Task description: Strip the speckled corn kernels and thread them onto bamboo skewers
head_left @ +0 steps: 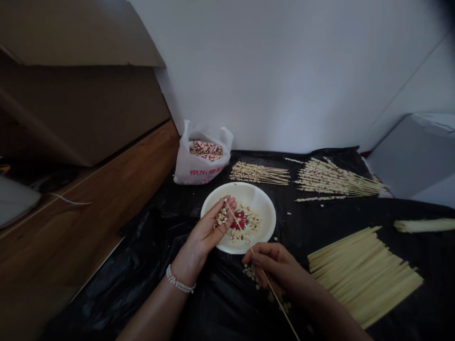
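Note:
My left hand (213, 225) is cupped palm up over the left side of a white bowl (265, 196), with several corn kernels (221, 217) in it. My right hand (272, 265), at the bowl's lower right, pinches a thin wooden skewer (279, 300). The skewer slants from the lower right up to my left hand's fingers, where a kernel sits near its tip. More kernels lie in the bowl around a red printed pattern. Loose kernels are scattered on the black sheet beneath my right hand.
Behind the bowl stands a white plastic bag (185, 166) of speckled corn cobs. Kernel-covered skewers lie in a small pile (254, 173) and a larger one (327, 177). Bare skewers (362, 272) and a pale cob (424, 225) are at right. A cardboard box (81, 104) stands left.

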A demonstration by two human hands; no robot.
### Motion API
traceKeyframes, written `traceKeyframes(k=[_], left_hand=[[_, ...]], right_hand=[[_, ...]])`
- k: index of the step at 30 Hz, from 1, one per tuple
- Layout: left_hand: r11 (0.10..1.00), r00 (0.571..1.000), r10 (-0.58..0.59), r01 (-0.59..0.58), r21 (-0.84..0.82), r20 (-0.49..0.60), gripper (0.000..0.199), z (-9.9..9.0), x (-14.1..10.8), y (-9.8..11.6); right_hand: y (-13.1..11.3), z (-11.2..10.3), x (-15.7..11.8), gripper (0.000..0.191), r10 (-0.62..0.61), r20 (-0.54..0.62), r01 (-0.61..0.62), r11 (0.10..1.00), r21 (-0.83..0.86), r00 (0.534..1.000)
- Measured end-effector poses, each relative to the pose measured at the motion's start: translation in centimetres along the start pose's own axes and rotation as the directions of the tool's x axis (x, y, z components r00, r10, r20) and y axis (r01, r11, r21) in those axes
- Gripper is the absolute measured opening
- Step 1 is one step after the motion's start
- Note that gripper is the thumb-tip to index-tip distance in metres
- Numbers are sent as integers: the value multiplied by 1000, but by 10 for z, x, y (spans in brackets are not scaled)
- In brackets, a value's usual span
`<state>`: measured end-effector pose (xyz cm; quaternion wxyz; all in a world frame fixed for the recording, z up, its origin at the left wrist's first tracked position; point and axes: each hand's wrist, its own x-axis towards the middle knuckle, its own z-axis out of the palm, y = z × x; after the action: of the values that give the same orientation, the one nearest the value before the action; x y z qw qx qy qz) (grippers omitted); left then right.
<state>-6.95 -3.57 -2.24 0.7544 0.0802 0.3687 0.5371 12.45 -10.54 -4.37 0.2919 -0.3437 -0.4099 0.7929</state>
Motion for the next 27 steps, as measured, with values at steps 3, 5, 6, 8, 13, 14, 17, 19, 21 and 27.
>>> traceKeyframes(k=[3, 5, 6, 8, 13, 14, 17, 19, 21, 27], left_hand=[[999, 1000, -9, 9, -40, -19, 51, 0, 1, 0], [999, 1000, 8, -8, -32, -12, 51, -3, 2, 0], [1000, 1000, 18, -18, -13, -1, 53, -5, 2, 0], [998, 999, 31, -31, 49, 9, 56, -8, 4, 0], [986, 998, 61, -65, 152, 28, 57, -14, 7, -1], [985, 997, 67, -72, 157, 35, 56, -15, 8, -2], [979, 996, 68, -80, 187, 65, 53, -16, 7, -3], [973, 993, 70, -89, 215, 93, 52, -17, 1, -3], [960, 988, 92, -122, 252, 127, 51, -18, -8, -3], [919, 971, 115, -184, 348, 210, 49, -16, -25, -7]], right_hand=[[0, -1, 0, 34, 1, 1, -1, 1000, -5, 1000], [0, -1, -1, 34, 4, 5, -4, 1000, -12, 1000], [0, -1, -1, 34, 3, 4, -3, 1000, -18, 1000], [0, 0, -1, 34, -3, 3, 3, 1000, -30, 1000], [1, 0, 1, 33, -42, -4, 42, 999, -10, 999], [2, 0, 1, 32, -48, -3, 48, 999, -2, 999], [4, -1, 2, 32, -56, -3, 56, 998, 5, 998], [4, -1, 2, 33, -63, -19, 63, 998, -10, 998], [3, -1, 2, 34, -71, -40, 70, 997, -29, 997], [2, 1, 5, 36, -95, -112, 89, 994, -57, 989]])
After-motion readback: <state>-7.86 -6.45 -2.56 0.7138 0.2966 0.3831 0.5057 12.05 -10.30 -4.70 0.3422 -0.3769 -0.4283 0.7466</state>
